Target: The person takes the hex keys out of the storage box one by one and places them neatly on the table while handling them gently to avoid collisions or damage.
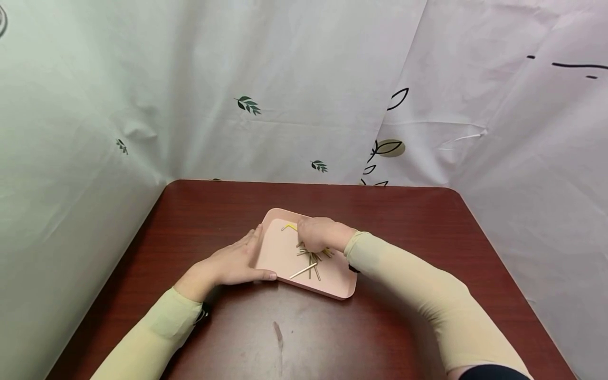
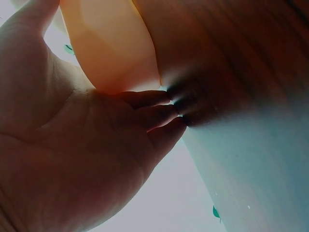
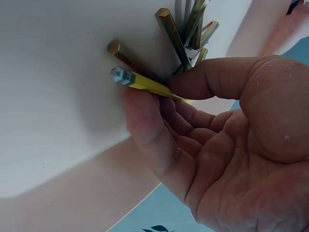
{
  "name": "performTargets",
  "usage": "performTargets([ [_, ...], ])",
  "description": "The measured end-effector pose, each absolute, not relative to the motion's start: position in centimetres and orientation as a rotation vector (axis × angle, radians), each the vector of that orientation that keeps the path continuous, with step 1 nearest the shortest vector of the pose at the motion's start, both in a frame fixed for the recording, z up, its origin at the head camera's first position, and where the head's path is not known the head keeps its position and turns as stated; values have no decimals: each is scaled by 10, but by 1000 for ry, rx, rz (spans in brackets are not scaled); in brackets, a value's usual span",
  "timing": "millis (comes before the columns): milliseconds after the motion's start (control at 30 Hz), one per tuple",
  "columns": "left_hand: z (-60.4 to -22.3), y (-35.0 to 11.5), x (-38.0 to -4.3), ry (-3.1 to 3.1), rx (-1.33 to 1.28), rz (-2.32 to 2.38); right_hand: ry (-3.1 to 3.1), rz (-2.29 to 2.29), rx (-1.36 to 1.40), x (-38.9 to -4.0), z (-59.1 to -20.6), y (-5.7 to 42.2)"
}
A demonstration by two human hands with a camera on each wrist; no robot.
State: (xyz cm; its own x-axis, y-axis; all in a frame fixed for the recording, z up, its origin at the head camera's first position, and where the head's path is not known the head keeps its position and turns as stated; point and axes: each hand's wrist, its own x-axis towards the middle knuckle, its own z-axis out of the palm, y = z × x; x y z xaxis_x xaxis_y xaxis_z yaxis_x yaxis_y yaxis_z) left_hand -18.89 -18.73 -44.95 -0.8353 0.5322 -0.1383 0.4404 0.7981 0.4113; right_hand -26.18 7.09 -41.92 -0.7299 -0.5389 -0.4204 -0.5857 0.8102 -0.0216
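A shallow pink tray (image 1: 277,248) sits on the table, turned at an angle. My left hand (image 1: 233,261) rests against its left side, fingers straight along the wall and thumb at the near rim; the left wrist view shows the palm facing the tray wall (image 2: 116,43). Inside the tray my right hand (image 1: 317,233) pinches a yellow-sleeved hex key (image 3: 145,83) between thumb and index finger, its silver hexagonal tip (image 3: 120,76) sticking out. Several brass-coloured hex keys (image 3: 172,36) lie in a loose pile beside the thumb, partly hidden by the hand.
The dark red-brown table (image 1: 294,332) extends all around the tray. One pale metal stick (image 1: 303,271) lies toward the tray's near side. White curtains (image 1: 294,68) with leaf prints enclose the back and both sides.
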Motion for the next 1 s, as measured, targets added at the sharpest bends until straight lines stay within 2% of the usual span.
performTargets([
  [1000,-451,-187,-189,2741,749,533,2564,145,-777,-259,-413,75],
])
